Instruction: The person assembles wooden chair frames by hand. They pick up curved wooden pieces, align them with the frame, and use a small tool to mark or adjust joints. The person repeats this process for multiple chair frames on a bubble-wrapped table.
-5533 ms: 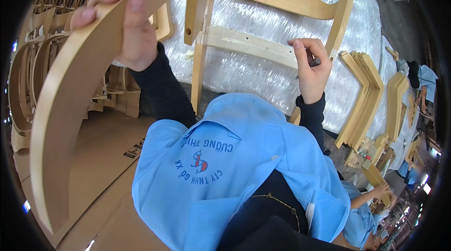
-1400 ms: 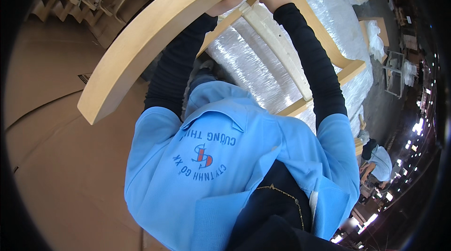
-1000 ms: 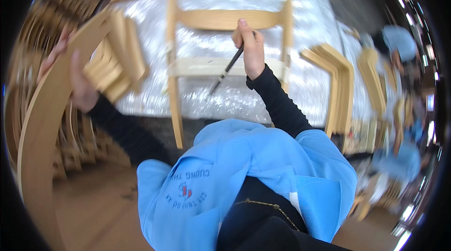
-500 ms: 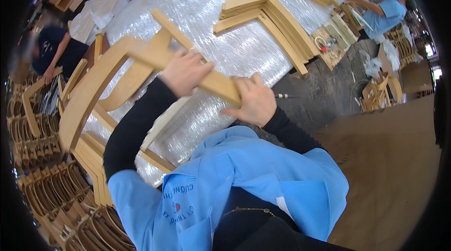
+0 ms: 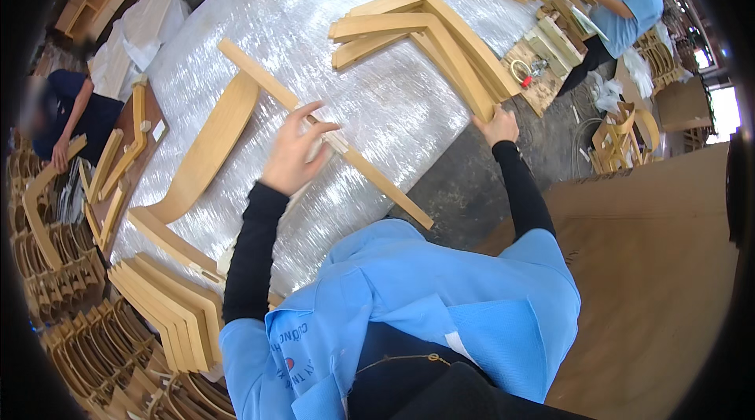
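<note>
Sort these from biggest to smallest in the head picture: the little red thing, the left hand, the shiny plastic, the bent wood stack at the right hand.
1. Shiny plastic
2. Bent wood stack
3. Left hand
4. Little red thing

Left fingers (image 5: 318, 130) loosely spread; right fingers (image 5: 506, 123) curled

Toward seven o'clock in the head view, I saw dark blue lettering (image 5: 292, 333) on the chest of a light blue shirt (image 5: 456, 302), upside down and partly lost in the folds, with a small red emblem (image 5: 289, 363) beside it. Between nine and ten o'clock, a white label (image 5: 159, 130) sat on a brown board (image 5: 140, 160), too small to read. Near four, dark marks (image 5: 570, 257) on brown cardboard (image 5: 653, 247) were illegible.
</note>
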### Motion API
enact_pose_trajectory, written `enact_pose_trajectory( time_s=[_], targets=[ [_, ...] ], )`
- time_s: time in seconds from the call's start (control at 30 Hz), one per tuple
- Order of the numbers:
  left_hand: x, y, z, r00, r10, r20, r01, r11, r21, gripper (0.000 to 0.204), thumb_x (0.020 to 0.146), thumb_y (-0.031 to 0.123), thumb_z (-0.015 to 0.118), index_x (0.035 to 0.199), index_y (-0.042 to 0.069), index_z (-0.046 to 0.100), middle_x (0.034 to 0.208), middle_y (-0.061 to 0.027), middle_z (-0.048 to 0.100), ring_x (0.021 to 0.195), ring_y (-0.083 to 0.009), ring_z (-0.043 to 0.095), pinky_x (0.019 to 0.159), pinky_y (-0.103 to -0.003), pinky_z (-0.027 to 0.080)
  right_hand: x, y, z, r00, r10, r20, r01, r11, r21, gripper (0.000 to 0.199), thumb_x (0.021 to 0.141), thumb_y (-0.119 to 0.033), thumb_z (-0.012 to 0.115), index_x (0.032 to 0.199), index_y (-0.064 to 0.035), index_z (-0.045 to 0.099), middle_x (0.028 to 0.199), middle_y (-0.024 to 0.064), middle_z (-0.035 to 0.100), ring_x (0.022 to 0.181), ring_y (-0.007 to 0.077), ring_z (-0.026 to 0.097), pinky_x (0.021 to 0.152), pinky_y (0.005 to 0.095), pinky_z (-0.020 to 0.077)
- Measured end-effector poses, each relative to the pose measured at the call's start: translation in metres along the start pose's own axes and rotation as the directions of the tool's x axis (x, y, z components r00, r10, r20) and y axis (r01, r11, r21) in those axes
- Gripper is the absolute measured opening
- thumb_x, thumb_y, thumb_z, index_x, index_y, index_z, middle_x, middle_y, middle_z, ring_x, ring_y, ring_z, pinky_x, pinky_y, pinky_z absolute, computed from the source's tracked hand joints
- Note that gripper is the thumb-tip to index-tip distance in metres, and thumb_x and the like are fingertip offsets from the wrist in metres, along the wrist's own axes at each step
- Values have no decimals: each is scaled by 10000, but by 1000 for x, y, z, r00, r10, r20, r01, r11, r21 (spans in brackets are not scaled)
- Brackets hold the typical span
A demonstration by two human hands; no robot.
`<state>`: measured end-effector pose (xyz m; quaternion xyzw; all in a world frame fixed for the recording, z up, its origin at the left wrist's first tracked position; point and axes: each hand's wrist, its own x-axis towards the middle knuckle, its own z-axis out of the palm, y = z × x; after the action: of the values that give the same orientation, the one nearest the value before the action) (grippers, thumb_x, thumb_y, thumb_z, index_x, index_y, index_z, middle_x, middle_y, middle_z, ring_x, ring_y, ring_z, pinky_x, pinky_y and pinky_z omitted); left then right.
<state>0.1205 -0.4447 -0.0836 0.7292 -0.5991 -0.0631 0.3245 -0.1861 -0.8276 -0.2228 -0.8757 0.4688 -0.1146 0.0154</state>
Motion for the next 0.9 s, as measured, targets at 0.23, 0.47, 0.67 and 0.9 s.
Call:
enact_pose_trajectory(
  time_s=[0.23, 0.47, 0.67, 0.9],
  targets=[
    [-194, -65, -39, 801, -540, -259, 578, 810, 98, 396, 863, -12, 670, 1229, 140, 673, 1444, -200, 478, 1356, -402, 471, 1108, -470, 412, 81, 1, 65, 999, 0, 50, 5, 994, -111, 528, 714, -454, 858, 1062, -80, 724, 1184, 151, 654, 1109, 386, 618, 929, 481, 540],
    [-330, -72, -21, 501, -701, -509, 823, 567, 29, 432, 846, 10, 681, 1255, 148, 674, 1464, -221, 459, 1360, -403, 456, 1139, -477, 383, 107, 53, 149, 940, 329, -85, -333, 843, -422, 431, 946, -322, 629, 1300, -90, 550, 1373, 134, 519, 1243, 418, 547, 983, 536, 521],
    [-501, -64, -17, -74, -349, -934, 997, -5, -77, 330, 834, 159, 716, 1159, 117, 676, 1201, -217, 611, 1238, -407, 529, 1055, -500, 425, -2, -107, 109, 985, -171, -21, 169, 935, 312, 370, 913, -182, 697, 1248, -63, 596, 1210, 234, 494, 952, 358, 621, 876, 429, 517],
    [-577, -114, -11, -434, -691, -578, 849, -529, -5, 1323, 649, 705, 808, 1613, 59, 173, 1620, -322, 220, 1528, -492, 135, 1219, -604, 208, -93, -191, 79, 919, -374, 122, 290, 854, 431, 334, 907, -147, 676, 1223, -56, 624, 1142, 195, 534, 994, 339, 605, 891, 455, 494]
  ],
)
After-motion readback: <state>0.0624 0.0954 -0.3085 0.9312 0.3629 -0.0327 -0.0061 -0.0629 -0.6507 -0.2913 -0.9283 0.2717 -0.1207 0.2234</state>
